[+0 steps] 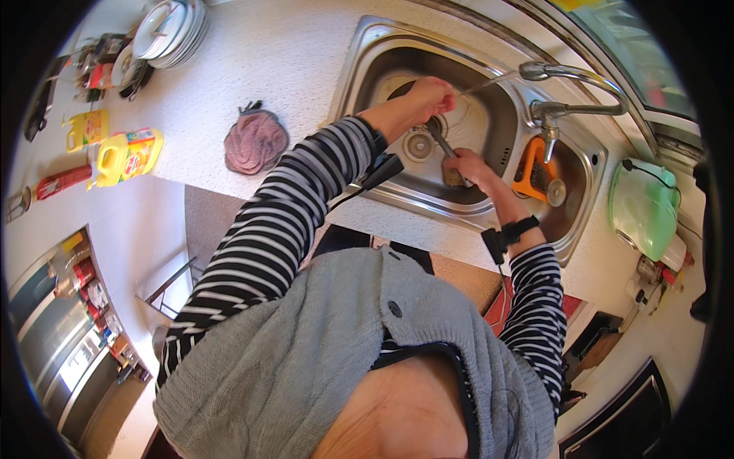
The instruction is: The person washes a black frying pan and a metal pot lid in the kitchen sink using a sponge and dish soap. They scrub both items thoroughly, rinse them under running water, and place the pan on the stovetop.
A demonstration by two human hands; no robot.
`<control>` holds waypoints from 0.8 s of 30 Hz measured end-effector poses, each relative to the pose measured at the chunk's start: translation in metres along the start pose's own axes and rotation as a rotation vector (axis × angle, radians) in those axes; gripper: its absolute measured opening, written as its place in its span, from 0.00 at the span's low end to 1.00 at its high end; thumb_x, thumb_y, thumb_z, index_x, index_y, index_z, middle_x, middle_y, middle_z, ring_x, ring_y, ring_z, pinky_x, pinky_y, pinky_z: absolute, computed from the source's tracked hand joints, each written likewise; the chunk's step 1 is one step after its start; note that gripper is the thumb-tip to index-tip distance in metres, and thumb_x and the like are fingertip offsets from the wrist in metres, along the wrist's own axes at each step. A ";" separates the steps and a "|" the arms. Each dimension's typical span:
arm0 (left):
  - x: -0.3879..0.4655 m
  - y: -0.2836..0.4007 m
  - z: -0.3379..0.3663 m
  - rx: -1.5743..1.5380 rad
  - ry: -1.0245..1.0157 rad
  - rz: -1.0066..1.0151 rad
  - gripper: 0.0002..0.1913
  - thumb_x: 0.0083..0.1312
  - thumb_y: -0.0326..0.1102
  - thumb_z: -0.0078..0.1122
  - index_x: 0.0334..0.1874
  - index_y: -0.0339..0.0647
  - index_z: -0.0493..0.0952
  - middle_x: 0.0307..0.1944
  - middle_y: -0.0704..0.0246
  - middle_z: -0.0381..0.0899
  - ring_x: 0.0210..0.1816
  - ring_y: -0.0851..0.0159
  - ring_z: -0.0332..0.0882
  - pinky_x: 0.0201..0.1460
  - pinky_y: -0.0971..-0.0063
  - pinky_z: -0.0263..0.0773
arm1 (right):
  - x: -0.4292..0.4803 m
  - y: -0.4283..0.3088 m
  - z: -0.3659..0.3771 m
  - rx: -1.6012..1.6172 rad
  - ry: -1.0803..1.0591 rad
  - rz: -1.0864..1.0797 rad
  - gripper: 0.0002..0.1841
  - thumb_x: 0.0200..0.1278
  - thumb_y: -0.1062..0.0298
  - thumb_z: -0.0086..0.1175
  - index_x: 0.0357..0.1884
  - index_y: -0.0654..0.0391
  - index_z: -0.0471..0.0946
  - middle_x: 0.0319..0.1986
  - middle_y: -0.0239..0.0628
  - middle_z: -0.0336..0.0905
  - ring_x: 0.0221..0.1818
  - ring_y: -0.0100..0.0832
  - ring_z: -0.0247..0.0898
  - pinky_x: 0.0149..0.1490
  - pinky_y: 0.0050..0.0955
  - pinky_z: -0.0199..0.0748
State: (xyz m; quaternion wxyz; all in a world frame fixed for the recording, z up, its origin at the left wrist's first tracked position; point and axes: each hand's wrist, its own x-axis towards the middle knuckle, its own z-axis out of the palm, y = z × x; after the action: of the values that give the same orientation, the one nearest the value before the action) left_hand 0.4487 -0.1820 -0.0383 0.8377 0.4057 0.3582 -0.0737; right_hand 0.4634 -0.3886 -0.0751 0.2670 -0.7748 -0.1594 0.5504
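Note:
My left hand (434,98), its fingers curled, is at the stream of water (487,83) falling from the metal tap (579,74) into the large steel sink basin (378,63). Whether it holds anything cannot be told. In my right hand (467,166) is the grey handle of a utensil (440,140), slanting over the basin above the drain strainer (419,147). A brownish object (453,175), perhaps a sponge, shows just under my right hand. Part of a dark round thing (401,90) lies in the basin beyond my left wrist.
A crumpled pink-grey cloth (256,140) lies on the speckled counter (309,63). Stacked plates (172,34) and yellow jugs (129,158) stand left. The small basin holds an orange-framed item (536,172), perhaps a grater. A green-lidded appliance (645,206) stands right.

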 end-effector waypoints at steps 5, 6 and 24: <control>0.083 -0.025 0.050 -0.243 0.140 0.014 0.05 0.69 0.25 0.49 0.44 0.35 0.72 0.31 0.61 0.76 0.26 0.65 0.75 0.28 0.70 0.76 | -0.042 0.016 0.009 0.221 0.007 0.024 0.12 0.53 0.59 0.58 0.25 0.59 0.74 0.20 0.31 0.71 0.23 0.26 0.63 0.29 0.27 0.58; 0.092 -0.026 0.057 -0.270 0.150 0.025 0.05 0.69 0.27 0.49 0.43 0.35 0.72 0.29 0.63 0.76 0.23 0.66 0.73 0.24 0.71 0.73 | -0.047 0.017 0.011 0.268 0.015 0.031 0.13 0.54 0.59 0.58 0.25 0.59 0.74 0.20 0.31 0.71 0.22 0.26 0.63 0.29 0.28 0.58; -0.039 -0.080 -0.023 -0.028 -0.135 -0.411 0.14 0.69 0.43 0.54 0.38 0.38 0.76 0.31 0.63 0.79 0.31 0.63 0.77 0.37 0.65 0.76 | -0.026 -0.050 0.008 0.316 -0.112 -0.058 0.24 0.62 0.41 0.51 0.35 0.56 0.76 0.22 0.27 0.70 0.21 0.21 0.65 0.23 0.22 0.60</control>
State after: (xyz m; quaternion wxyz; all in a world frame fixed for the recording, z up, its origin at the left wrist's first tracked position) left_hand 0.3746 -0.2247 -0.0716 0.8326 0.3066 0.3777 -0.2649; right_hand 0.4495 -0.3606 -0.0277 0.3918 -0.6865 -0.1078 0.6030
